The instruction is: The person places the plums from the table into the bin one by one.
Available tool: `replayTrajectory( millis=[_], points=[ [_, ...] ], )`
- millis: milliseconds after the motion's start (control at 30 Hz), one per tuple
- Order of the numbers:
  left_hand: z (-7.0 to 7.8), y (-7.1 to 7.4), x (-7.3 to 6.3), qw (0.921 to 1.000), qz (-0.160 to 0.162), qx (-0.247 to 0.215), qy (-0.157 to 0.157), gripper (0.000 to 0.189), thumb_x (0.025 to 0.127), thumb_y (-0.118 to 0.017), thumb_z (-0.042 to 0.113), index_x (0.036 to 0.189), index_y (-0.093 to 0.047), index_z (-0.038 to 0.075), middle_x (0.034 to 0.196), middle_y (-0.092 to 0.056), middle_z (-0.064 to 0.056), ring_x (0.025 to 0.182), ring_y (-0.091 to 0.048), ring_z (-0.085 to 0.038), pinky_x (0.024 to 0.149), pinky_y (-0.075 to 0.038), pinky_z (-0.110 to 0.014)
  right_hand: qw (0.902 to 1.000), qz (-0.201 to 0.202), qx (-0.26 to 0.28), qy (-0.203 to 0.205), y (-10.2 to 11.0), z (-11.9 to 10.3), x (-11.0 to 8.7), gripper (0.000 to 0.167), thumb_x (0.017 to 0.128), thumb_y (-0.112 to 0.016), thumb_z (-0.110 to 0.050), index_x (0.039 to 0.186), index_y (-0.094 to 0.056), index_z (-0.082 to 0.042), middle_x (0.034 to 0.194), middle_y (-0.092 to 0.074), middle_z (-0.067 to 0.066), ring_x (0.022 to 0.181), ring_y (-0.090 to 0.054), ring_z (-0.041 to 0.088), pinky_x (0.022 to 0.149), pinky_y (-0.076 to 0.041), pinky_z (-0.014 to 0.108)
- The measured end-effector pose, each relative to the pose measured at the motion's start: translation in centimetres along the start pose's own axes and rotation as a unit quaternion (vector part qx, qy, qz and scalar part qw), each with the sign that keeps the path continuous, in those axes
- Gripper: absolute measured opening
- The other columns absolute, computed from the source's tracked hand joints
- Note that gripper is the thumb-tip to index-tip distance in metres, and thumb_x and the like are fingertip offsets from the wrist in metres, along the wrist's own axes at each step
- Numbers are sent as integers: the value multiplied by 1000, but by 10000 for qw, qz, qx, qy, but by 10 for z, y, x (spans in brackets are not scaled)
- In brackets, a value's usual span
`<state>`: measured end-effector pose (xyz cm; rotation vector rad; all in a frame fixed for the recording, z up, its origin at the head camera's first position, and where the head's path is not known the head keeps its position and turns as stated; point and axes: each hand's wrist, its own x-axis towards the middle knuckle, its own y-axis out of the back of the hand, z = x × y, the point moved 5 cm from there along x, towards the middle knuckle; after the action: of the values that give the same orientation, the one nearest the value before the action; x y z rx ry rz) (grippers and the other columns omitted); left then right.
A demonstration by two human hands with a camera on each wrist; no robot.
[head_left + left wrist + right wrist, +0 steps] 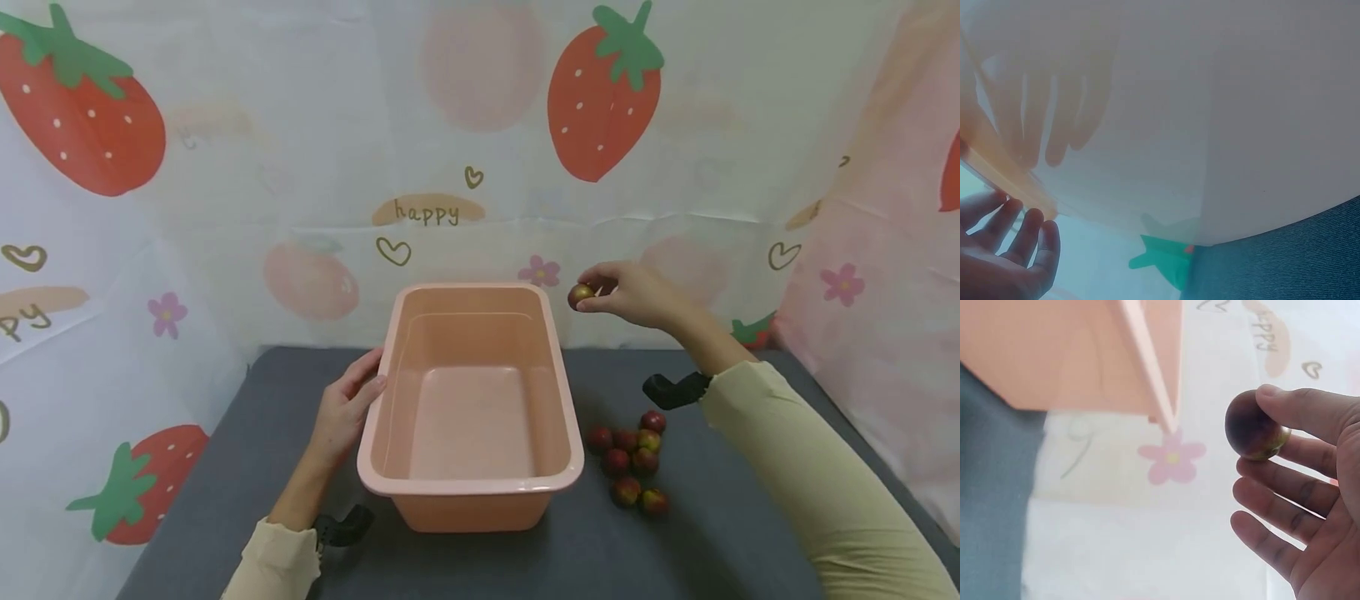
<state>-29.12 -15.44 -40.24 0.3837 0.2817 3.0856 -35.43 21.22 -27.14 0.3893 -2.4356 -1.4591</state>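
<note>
White sheeting (322,92), printed with strawberries, hearts, flowers and the word "happy", hangs behind a grey-covered desk (240,467). One round, shiny fruit (581,296) is up in the air, near the far right corner of a peach-coloured tub (471,486) and apart from it – the right hand (633,292) pinches it, thumb on one side and fingertips on the other (the last two fingers stand away from it). Its skin looks dark red-brown in the right wrist view, with a greenish patch low down. On the desk stands the tub, its left rim gripped by the left hand (341,414), thumb over the top and fingers along the outer side. To the tub's right lie loose fruits (617,462), red and yellowish, bunched close together on the desk. Farther out, a black fitting sits at each wrist – right black fitting (675,392), left black fitting (343,527) – and cream sleeves (810,483) cover the forearms
</note>
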Motion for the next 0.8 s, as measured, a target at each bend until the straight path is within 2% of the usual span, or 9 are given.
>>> replayTrajectory(
  millis=[167, 233, 400, 500, 567, 667, 800],
  points=[
    [-1, 2, 0, 10000, 40, -68, -27, 47, 99, -56, 18, 144, -47, 6, 150, -44, -13, 131, -49, -29, 87, -50, -10, 9999, -89, -57, 73, -9, -24, 25, 40, 88, -73, -29, 119, -65, -5, 106, -69, 13, 93, -60, 24, 80, -54, 38],
    [-1, 3, 0, 10000, 27, -80, -20, 47, 99, -56, 18, 144, -47, 7, 150, -44, -13, 129, -50, -25, 87, -51, -12, 9998, -99, -32, 149, -12, -33, 33, 36, 87, -74, -27, 114, -67, -5, 103, -69, 12, 92, -61, 25, 80, -53, 38],
    [-1, 2, 0, 9999, 19, -89, -48, 47, 99, -56, 17, 144, -47, 6, 150, -45, -13, 119, -54, -2, 87, -51, -12, 9995, -214, -51, 216, -24, -52, 54, 35, 87, -73, -27, 112, -68, -4, 104, -71, 13, 96, -63, 25, 85, -51, 40],
    [-1, 2, 0, 9999, 34, -94, -113, 47, 99, -55, 16, 144, -47, 5, 149, -45, -14, 113, -53, 6, 88, -50, -11, 9993, -319, -66, 167, -34, -61, 64, 39, 87, -73, -27, 116, -67, -3, 107, -70, 14, 100, -63, 26, 90, -51, 41],
    [-1, 2, -1, 9999, 22, -92, -129, 47, 99, -55, 16, 144, -47, 5, 149, -45, -15, 113, -53, 8, 87, -50, -11, 9991, -416, -35, 121, -40, -69, 69, 38, 87, -73, -27, 116, -67, -3, 109, -70, 14, 103, -62, 27, 93, -50, 42],
    [0, 2, -2, 9998, 3, -123, -159, 47, 99, -55, 16, 144, -47, 5, 149, -45, -16, 111, -54, 8, 86, -51, -11, 9983, -560, -149, 22, -51, -79, 75, 36, 86, -73, -30, 115, -68, -9, 109, -71, 8, 105, -61, 24, 98, -44, 48],
    [3, 2, -2, 9994, -18, -235, -258, 46, 99, -55, 14, 144, -47, 4, 148, -45, -17, 111, -56, 7, 86, -52, -12, 9973, -719, -64, 96, -65, -93, 82, 33, 87, -73, -30, 114, -69, -11, 110, -71, 6, 105, -62, 23, 98, -44, 46]
  ],
)
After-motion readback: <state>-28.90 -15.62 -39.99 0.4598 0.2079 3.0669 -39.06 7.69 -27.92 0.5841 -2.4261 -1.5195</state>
